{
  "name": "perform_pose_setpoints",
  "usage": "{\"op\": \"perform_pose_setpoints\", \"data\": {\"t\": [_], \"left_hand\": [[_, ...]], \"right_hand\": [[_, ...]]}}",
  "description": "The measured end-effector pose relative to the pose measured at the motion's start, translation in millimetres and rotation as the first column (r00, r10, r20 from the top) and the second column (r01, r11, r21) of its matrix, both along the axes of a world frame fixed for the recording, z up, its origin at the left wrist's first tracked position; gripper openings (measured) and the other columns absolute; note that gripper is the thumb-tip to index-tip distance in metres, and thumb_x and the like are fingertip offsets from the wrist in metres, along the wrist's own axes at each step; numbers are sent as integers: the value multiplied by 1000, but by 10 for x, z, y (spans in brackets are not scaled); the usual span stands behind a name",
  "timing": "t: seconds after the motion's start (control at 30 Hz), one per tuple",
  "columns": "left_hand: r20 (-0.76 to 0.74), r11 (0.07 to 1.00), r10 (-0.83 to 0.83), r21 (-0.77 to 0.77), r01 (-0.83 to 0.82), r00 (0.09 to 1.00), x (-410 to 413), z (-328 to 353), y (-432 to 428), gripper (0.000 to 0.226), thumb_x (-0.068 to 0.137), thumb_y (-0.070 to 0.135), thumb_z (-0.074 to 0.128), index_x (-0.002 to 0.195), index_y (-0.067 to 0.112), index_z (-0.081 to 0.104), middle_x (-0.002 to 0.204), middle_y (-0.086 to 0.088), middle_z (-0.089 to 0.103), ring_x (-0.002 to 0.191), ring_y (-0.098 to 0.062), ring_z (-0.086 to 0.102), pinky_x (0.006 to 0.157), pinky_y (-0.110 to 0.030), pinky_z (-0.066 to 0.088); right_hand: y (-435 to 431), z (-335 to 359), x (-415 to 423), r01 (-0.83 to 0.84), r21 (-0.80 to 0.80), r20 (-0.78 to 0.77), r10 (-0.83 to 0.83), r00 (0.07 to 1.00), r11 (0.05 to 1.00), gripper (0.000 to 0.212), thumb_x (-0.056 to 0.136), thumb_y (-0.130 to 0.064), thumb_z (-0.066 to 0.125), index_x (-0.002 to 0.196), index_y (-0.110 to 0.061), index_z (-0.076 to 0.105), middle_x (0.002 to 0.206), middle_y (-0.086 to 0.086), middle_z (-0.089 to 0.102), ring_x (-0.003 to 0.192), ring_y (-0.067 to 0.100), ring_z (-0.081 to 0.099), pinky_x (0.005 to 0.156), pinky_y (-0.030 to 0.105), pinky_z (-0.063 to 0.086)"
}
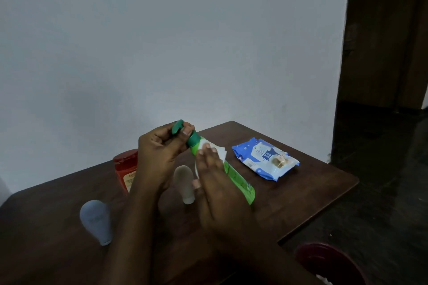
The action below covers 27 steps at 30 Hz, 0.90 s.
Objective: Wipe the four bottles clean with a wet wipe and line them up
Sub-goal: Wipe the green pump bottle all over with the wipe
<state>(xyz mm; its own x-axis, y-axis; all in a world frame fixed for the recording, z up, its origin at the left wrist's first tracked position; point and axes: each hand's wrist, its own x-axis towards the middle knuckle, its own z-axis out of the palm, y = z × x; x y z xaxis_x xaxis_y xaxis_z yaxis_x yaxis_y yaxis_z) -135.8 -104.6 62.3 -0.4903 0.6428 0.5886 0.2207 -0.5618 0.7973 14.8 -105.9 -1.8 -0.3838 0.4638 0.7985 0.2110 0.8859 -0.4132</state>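
Observation:
A green bottle (240,183) with a dark green pump cap is held tilted above the table. My left hand (159,157) grips its cap end. My right hand (215,183) presses a white wet wipe (218,152) against the bottle's upper body. A red bottle (125,166) stands behind my left wrist, partly hidden. A small grey-beige bottle (184,183) stands cap-down between my hands. A pale blue bottle (96,222) stands cap-down at the front left.
A blue and white wet wipe pack (266,159) lies on the right of the dark wooden table (301,203). A dark red round bin (328,261) sits below the table's right corner. A dark doorway is at the far right.

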Motion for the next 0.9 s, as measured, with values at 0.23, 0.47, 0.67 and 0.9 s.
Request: {"op": "perform_pose_setpoints", "data": {"t": [0.23,0.47,0.67,0.9], "left_hand": [[38,999,21,-31,-20,999,-70,-25,48,12,94,6,71,103,9,78,96,0,82,98,-21,78,80,-33,65],[17,996,63,-63,-62,998,-95,-51,45,13,95,9,72,107,8,77,95,2,82,98,-17,78,80,-31,65],[34,995,85,-54,-84,996,-77,-67,73,18,94,10,73,111,4,76,101,-4,80,100,-20,78,80,-32,65],[80,995,79,-67,-74,994,-101,-91,74,14,93,10,74,106,8,77,98,-1,82,101,-19,78,80,-30,64]], "right_hand": [[101,-356,73,218,-92,208,-195,958,972,60,101,-31,31,153,-2,33,163,14,27,151,25,25,120,40,29],[324,-365,367,424,-433,534,-153,832,795,57,108,-30,31,158,-8,17,167,10,17,153,20,19,122,34,22],[154,-376,231,305,-412,380,-143,914,859,57,107,-18,33,159,-8,12,168,9,5,155,18,5,121,25,7],[-38,-165,-77,75,19,178,-77,981,997,59,99,-22,35,153,1,31,164,16,22,155,27,13,126,35,14]]}}
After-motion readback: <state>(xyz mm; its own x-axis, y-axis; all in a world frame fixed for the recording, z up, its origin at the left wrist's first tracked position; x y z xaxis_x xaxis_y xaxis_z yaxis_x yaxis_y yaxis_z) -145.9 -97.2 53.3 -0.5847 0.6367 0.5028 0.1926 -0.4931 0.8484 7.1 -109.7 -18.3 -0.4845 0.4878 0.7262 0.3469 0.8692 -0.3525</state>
